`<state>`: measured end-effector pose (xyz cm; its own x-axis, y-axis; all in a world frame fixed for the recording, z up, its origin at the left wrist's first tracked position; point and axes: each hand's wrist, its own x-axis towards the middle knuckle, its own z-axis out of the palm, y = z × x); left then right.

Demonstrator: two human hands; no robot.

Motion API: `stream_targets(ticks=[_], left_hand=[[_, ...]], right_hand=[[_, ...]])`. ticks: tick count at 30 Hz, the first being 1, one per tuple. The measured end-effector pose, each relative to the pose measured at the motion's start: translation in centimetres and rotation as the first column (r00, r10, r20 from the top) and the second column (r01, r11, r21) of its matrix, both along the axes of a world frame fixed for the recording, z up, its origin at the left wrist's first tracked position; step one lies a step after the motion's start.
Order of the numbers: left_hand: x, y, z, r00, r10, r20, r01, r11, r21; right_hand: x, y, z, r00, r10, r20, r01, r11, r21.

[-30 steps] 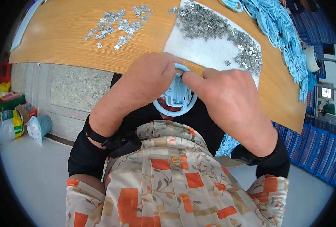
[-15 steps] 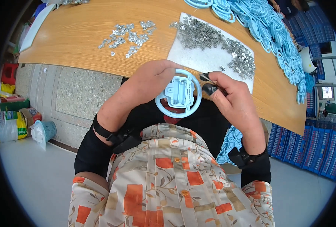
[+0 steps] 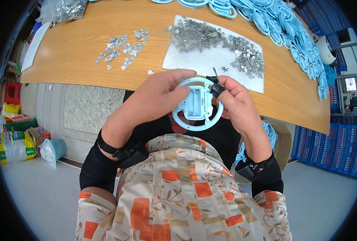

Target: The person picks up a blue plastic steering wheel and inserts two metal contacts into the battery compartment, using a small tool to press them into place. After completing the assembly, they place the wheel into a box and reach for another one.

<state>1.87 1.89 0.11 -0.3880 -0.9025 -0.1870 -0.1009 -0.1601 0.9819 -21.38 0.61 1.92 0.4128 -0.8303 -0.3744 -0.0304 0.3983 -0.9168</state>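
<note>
A light-blue plastic toy steering wheel (image 3: 206,124), with a rectangular battery recess in its hub, is held over my lap at the table's front edge. My right hand (image 3: 238,98) grips its right rim. Black covers sit on that thumb and forefinger, and a thin metal tool (image 3: 215,72) sticks up between them; its lower end is hidden. My left hand (image 3: 158,92) lies at the wheel's left side with fingers stretched and thumb apart, the thumb overlapping the hub. Beyond it, small metal contact plates (image 3: 122,48) lie scattered on the wooden table (image 3: 78,60).
A white foam sheet (image 3: 178,60) carries a heap of metal plates (image 3: 198,36). Many blue wheel parts (image 3: 283,24) are piled at the far right. A clear bag (image 3: 68,10) lies far left. Under the right arm stands a carton (image 3: 283,146); blue trays (image 3: 327,150) are stacked beyond.
My right hand has come in and taken the wheel's right rim. The left fingers have loosened and spread. The metal tool now points upward, and the view has shifted slightly.
</note>
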Motion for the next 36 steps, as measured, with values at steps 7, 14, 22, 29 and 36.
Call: stream_targets(ticks=[7, 14, 22, 29, 36], left_hand=[[-1.3, 0.0, -0.7, 0.986, 0.026, 0.163, 0.035, 0.932, -0.362], [-2.1, 0.5, -1.0, 0.795, -0.024, -0.606, 0.098, 0.991, 0.088], [-2.9, 0.5, -1.1, 0.8, -0.045, -0.598, 0.162, 0.976, 0.143], [-3.3, 0.0, -2.2, 0.496, 0.03, -0.868, 0.375, 0.894, 0.246], [-4.8, -0.4, -2.4, 0.463, -0.143, -0.875, 0.524, 0.84, 0.14]], right_hand=[[-0.5, 0.3, 0.8, 0.963, -0.024, 0.269, 0.006, 0.997, 0.071], [1.2, 0.6, -0.5, 0.975, -0.043, 0.216, 0.118, 0.931, -0.345], [1.0, 0.3, -1.9, 0.996, -0.083, 0.038, 0.091, 0.88, -0.467], [-1.2, -0.1, -2.1, 0.946, -0.022, 0.325, 0.084, 0.98, -0.178], [-2.6, 0.2, -0.1, 0.99, -0.047, 0.132, 0.083, 0.957, -0.277]])
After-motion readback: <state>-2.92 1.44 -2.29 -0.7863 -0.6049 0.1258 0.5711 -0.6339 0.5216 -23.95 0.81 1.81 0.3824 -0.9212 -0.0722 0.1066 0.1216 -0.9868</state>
